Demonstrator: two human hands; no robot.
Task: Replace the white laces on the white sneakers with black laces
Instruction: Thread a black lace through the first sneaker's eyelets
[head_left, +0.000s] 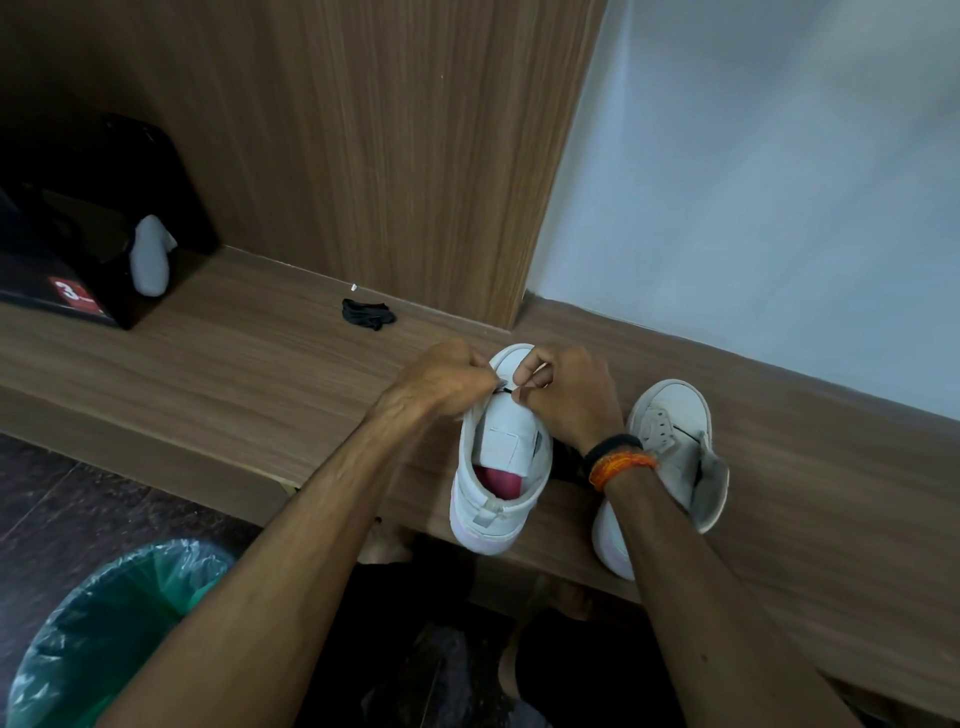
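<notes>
A white sneaker (506, 457) with a pink insole stands on the wooden bench (234, 364), toe pointing away from me. My left hand (441, 376) and my right hand (563, 392) are both curled over its toe end. Between them a short stretch of black lace (505, 388) shows at the lowest eyelets, pinched by both hands. More black lace lies beside the shoe under my right wrist. A second white sneaker (670, 447) with bare eyelets lies to the right. A bundled black lace (368, 314) rests on the bench farther back.
A black box (83, 228) with a red label and a white cloth in it stands at the bench's left end. A bin with a green liner (109, 639) is on the floor at lower left. A wood panel and a white wall rise behind the bench.
</notes>
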